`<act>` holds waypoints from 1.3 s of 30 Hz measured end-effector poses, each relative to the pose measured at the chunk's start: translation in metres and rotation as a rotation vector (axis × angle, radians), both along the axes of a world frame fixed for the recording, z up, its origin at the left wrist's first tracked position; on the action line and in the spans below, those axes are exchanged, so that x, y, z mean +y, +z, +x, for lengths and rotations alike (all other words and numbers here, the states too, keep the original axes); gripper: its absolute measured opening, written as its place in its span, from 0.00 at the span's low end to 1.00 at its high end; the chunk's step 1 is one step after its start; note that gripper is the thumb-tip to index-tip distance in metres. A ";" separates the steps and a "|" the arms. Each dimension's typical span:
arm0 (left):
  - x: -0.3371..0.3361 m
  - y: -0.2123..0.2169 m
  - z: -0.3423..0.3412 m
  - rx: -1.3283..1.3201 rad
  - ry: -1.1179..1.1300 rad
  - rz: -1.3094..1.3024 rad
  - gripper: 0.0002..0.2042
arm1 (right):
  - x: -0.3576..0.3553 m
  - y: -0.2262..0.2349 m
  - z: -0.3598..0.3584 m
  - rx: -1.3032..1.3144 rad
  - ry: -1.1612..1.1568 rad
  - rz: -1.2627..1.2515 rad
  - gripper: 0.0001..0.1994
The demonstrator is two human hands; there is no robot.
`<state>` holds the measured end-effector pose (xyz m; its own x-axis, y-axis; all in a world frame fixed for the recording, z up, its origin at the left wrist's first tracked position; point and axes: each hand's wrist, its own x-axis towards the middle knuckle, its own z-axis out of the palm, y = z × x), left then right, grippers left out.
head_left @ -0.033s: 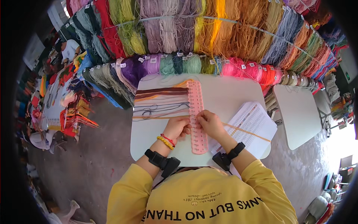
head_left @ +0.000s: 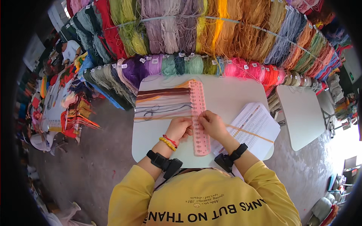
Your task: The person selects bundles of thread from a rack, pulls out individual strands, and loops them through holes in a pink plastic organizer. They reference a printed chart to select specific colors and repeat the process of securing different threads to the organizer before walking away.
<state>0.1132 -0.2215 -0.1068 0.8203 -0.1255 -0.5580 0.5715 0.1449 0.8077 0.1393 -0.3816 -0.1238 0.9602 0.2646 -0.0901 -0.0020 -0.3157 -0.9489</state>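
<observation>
Head-worn fisheye, pretty wide, pointing down over the yellow shirt (head_left: pixel 211 184) at a close-up desk (head_left: pixel 235 92).

On the table (head_left: pixel 233 92), the strip (head_left: pixel 201 145) runs far to near, with threads (head_left: pixel 166 91) spread left of it and sheets (head_left: pixel 260 116) to its right, under a strand (head_left: pixel 250 133). The left hand (head_left: pixel 178 129) is at the strip's left edge, the right hand (head_left: pixel 213 123) at its right. Yarn (head_left: pixel 245 34) stands beyond the far edge; another table (head_left: pixel 301 116), right.
</observation>
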 end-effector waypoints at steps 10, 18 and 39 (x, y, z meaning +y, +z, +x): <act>-0.014 -0.015 0.007 -0.271 0.023 0.120 0.09 | 0.007 0.010 0.007 -0.402 0.079 -0.376 0.07; -0.015 -0.024 0.008 -0.291 0.063 0.186 0.10 | 0.018 0.014 0.006 -0.443 0.160 -0.672 0.09; 0.027 0.016 -0.009 -0.162 0.094 -0.580 0.03 | 0.010 -0.003 -0.004 -0.444 0.058 -0.368 0.05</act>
<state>0.1039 -0.1945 -0.0909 0.9113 -0.2946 -0.2875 0.4115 0.6314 0.6572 0.1352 -0.3711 -0.1271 0.9118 0.3452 0.2224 0.3984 -0.6128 -0.6825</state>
